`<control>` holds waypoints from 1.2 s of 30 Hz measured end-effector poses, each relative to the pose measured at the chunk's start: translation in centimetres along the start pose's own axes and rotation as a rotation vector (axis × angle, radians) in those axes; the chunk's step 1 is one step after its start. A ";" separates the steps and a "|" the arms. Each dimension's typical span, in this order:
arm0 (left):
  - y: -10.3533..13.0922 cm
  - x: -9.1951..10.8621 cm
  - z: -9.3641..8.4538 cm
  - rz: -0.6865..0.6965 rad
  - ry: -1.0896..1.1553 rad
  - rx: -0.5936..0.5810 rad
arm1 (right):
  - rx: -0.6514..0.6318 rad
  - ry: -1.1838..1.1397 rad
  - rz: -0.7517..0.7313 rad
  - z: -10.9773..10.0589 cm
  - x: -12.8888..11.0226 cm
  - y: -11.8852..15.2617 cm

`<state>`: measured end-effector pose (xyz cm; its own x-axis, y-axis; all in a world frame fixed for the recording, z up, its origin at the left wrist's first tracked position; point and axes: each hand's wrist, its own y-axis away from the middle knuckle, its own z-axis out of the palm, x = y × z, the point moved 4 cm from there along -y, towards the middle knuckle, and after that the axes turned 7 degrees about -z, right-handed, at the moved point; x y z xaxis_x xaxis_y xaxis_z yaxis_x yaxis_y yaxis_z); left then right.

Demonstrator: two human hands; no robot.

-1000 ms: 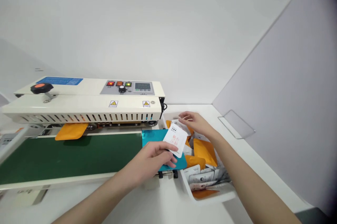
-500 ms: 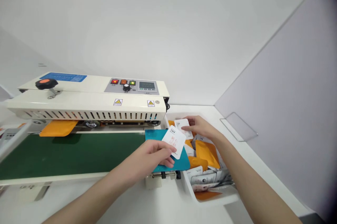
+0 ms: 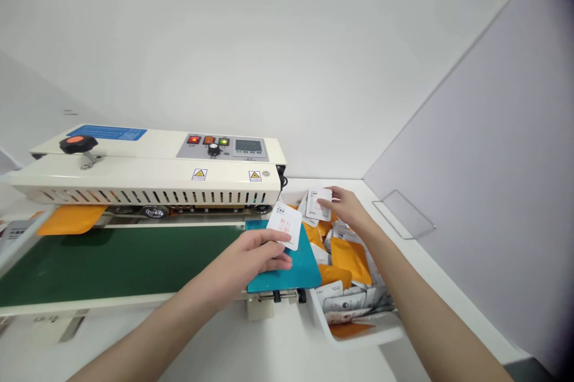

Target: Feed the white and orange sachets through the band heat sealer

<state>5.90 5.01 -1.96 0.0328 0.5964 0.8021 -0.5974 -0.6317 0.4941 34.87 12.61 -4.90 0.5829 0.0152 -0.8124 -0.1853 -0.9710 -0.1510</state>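
Between the thumb and fingers of my left hand [image 3: 262, 253] is a white printed sachet [image 3: 285, 225], tilted above the teal end plate [image 3: 296, 271] of the sealing machine. My right hand [image 3: 343, 204] pinches another white sachet [image 3: 318, 204] by its right edge, over the back of the white bin [image 3: 345, 343]. That bin is full of white and orange sachets, one orange sachet [image 3: 351, 260] lying on top. An orange sachet [image 3: 72, 219] sticks out from under the sealer's left part.
The cream band sealer [image 3: 147, 173] with lit switches stands at the back left, its green conveyor belt [image 3: 147, 259] in front. A bent wire stand [image 3: 403, 214] is on the right by the wall. More sachets [image 3: 13, 232] lie at the far left.
The orange sachet under the sealer has travelled left. My left hand has raised its sachet up and left toward the sealer's end. My right hand has lifted its sachet slightly.
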 end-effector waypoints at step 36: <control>1.7 0.3 -0.1 0.107 0.221 0.119 | -0.350 -0.003 -0.015 1.5 -2.0 1.5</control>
<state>4.81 4.15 -0.86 -0.2089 0.6087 0.7654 -0.4893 -0.7427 0.4571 32.27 11.52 -4.37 0.5814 0.0301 -0.8130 0.1058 -0.9936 0.0389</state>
